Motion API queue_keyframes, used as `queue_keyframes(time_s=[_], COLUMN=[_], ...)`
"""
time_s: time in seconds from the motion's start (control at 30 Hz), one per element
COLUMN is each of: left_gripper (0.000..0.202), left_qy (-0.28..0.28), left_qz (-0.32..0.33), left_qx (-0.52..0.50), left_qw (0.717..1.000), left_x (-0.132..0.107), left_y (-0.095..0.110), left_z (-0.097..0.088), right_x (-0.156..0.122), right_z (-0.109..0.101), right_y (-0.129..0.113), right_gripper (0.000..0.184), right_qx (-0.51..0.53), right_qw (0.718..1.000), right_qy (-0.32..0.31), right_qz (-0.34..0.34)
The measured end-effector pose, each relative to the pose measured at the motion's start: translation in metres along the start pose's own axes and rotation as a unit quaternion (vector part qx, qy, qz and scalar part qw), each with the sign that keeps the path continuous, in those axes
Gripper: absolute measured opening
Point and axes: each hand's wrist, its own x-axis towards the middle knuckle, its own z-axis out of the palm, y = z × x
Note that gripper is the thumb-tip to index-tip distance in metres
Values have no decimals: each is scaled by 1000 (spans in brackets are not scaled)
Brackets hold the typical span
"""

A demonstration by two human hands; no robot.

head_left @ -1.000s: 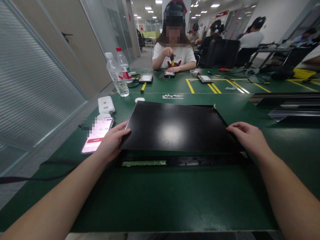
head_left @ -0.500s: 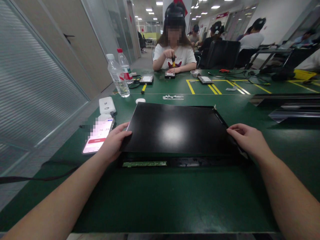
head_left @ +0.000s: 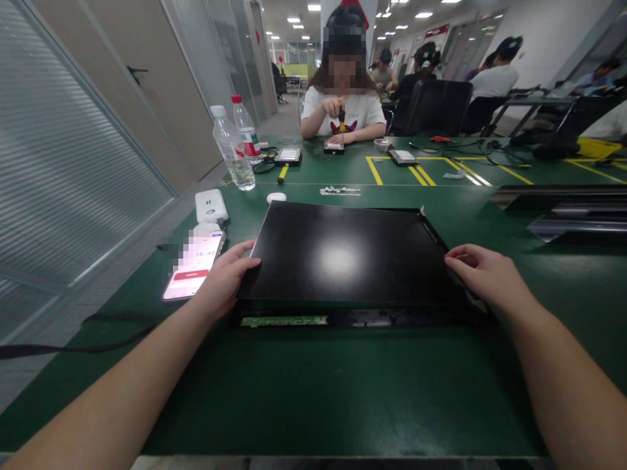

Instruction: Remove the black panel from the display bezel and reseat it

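Note:
A large black display panel (head_left: 343, 254) lies on its black frame (head_left: 431, 232) on the green table (head_left: 313, 391). A narrow green circuit strip (head_left: 284, 321) shows along its near edge. My left hand (head_left: 223, 281) grips the panel's left near edge, thumb on top and fingers under. On the right near edge rests my right hand (head_left: 487, 277), fingers curled round it. The panel sits almost flat in the frame.
A lit phone (head_left: 193, 266), a white power bank (head_left: 210, 205) and a cable lie left of the panel. Two water bottles (head_left: 232, 150) stand behind. Metal bezel strips (head_left: 558, 209) lie at the right. A person across the table works with a screwdriver (head_left: 341, 121).
The panel's near edge has come down closer to the frame, and it sits a little farther from me. Both hands stayed on its edges.

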Motion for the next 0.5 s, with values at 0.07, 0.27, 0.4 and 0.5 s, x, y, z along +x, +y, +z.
queue_keyframes(time_s=[0.07, 0.27, 0.4, 0.5], left_gripper=[50, 51, 49, 46], left_qy=[0, -10, -7, -1], left_qz=[-2, 11, 14, 12], left_qx=[0, 8, 12, 9], left_qw=[1000, 1000, 1000, 1000], left_x=[2, 5, 6, 5], left_y=[-2, -4, -5, -5], left_z=[-2, -6, -7, -6], right_x=[1, 3, 3, 2], right_z=[0, 2, 2, 0], right_y=[2, 9, 9, 5], right_gripper=[19, 19, 21, 20], right_qx=[-3, 12, 14, 14], right_qw=[1000, 1000, 1000, 1000], right_qy=[0, 10, 6, -3], right_qz=[-2, -16, -14, 3])
